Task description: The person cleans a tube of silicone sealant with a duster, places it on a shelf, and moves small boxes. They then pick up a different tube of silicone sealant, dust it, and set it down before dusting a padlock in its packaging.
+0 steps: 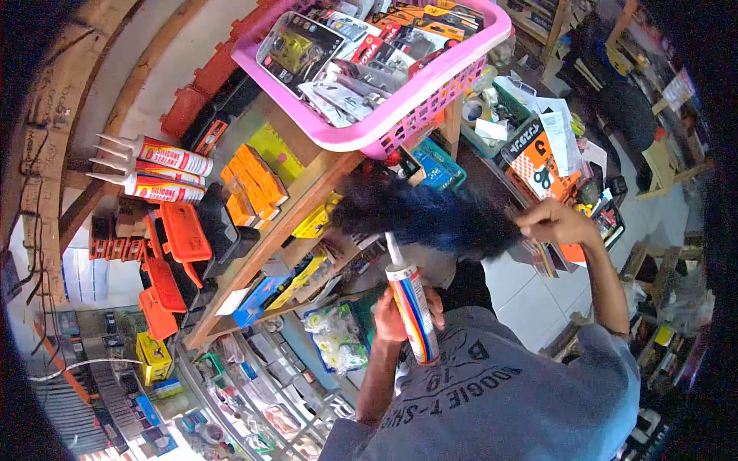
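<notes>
My left hand (390, 316) is wrapped round a white sealant cartridge (415, 311) with red, blue and orange stripes. Its pale nozzle points away from my body, close to the dark feathers. Farther right, the bent fingers of my right hand (561, 224) are closed at one end of a black feather duster (430, 219). Motion blurs the duster, and its handle is hidden. The feathers stretch left across the front of the wooden shelf (296, 207). Several silicone sealant cartridges (165, 173) lie together on the left, nozzles pointing left.
A pink basket (369, 134) full of packaged goods sits on the shelf edge. Orange boxes (252, 184) and red-orange cases (184, 234) are at the left. Below stands a glass case (254, 392) with small goods. Papers and packs crowd a green basket (500, 123) at right.
</notes>
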A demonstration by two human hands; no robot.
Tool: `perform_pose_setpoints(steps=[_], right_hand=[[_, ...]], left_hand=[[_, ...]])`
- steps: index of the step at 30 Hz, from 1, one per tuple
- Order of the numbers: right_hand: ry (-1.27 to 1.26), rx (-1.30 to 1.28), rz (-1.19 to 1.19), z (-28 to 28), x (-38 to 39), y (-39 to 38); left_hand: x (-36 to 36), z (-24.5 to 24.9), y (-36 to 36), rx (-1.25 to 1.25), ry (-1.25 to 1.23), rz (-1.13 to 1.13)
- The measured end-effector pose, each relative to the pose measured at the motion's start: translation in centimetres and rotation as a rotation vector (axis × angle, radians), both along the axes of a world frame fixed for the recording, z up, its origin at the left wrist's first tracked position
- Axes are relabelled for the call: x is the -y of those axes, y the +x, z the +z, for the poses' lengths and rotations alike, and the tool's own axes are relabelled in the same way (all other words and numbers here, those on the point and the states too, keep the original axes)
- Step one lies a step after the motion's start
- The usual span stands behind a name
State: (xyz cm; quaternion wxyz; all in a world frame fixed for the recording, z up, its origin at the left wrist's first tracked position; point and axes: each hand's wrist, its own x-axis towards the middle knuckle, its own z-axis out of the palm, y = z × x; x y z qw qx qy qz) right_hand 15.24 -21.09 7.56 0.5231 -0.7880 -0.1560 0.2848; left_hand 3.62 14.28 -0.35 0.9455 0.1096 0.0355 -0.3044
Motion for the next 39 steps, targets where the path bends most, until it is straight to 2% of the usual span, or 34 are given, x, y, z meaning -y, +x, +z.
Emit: perform_pose_setpoints(steps=[2,3,5,6,7,9,11,13,14,15,17,19,21,22,23,25,26,29,30,31,33,34,35,37,39], right_hand=[[0.048,-0.098,0.207,0.4,0.1,-0.1],[0.045,-0.1,0.205,1.0,-0.1,-0.1],[-0.054,-0.051,0.019,2.3,-0.6,-0.2],[-0.035,0.079,0.034,2.2,-0.7,-0.1],[-0.04,0.081,0.041,2.1,-0.6,0.0],[0.043,0.199,0.264,1.8,-0.5,0.1],[0.023,0.141,0.275,3.3,-1.0,0.0],[-0.034,0.128,0.064,4.5,-1.7,-0.2],[-0.006,0.099,0.066,4.3,-1.7,-0.1],[-0.008,0.103,0.072,4.5,-2.1,0.0],[0.007,0.253,0.264,5.3,-3.3,0.0],[-0.019,0.225,0.203,6.2,-3.6,-0.1],[-0.095,0.299,0.125,6.5,-3.5,-0.1],[-0.059,0.295,0.151,6.2,-3.3,-0.4],[-0.063,0.3,0.154,6.8,-3.3,-0.6],[-0.183,0.149,0.311,8.5,-3.2,-1.0],[-0.191,0.106,0.194,9.1,-3.1,-1.7],[-0.221,0.209,0.072,10.6,-2.6,-3.0],[-0.225,0.222,0.165,10.5,-1.8,-3.1],[-0.238,0.225,0.152,10.8,-1.3,-3.6],[-0.33,0.155,0.219,11.7,-0.5,-4.7],[-0.308,0.269,0.133,12.2,-0.7,-5.5],[-0.324,0.269,0.118,12.5,-0.2,-6.0],[-0.308,0.25,0.071,12.5,0.9,-6.8],[-0.297,0.222,0.094,12.9,2.4,-7.9]], left_hand=[[-0.7,-0.9,-0.4,-0.006,0.086,-0.109],[-0.9,-0.6,-0.9,-0.039,0.153,-0.104],[-0.5,-1.8,-0.3,0.138,-0.002,-0.072],[0.1,-0.5,-1.1,-0.055,0.066,0.103],[0.1,-0.4,-1.1,-0.053,0.06,0.109],[-0.4,-0.1,-1.0,0.067,0.149,0.126],[-1.6,-1.1,-1.7,0.025,0.171,0.096],[-2.5,-0.6,-0.8,0.209,0.368,0.18],[-2.2,0.9,-0.8,0.127,0.385,0.248],[-2.7,0.2,-1.1,0.13,0.384,0.255],[-4.0,-1.2,-1.8,0.312,0.593,0.176],[-4.1,-1.5,-2.2,0.278,0.578,0.173],[-3.1,1.0,-2.1,0.204,0.66,0.337],[-3.0,1.5,-2.0,0.226,0.674,0.323],[-3.5,0.5,-2.5,0.23,0.669,0.327],[-4.4,-2.2,-3.7,0.186,0.615,0.156],[-3.9,-1.6,-3.2,0.294,0.566,0.183],[-2.4,1.5,-2.4,0.25,0.574,0.272],[-2.1,1.6,-2.3,0.269,0.562,0.256],[-2.1,0.7,-2.5,0.276,0.549,0.246],[-2.0,-1.5,-2.7,0.317,0.65,0.052],[-1.7,-1.8,-2.3,0.318,0.603,0.006],[-0.8,-0.5,-2.1,0.304,0.623,0.106],[-0.2,-0.5,-1.5,0.333,0.465,0.013],[0.2,-1.4,-1.7,0.292,0.47,-0.016]])
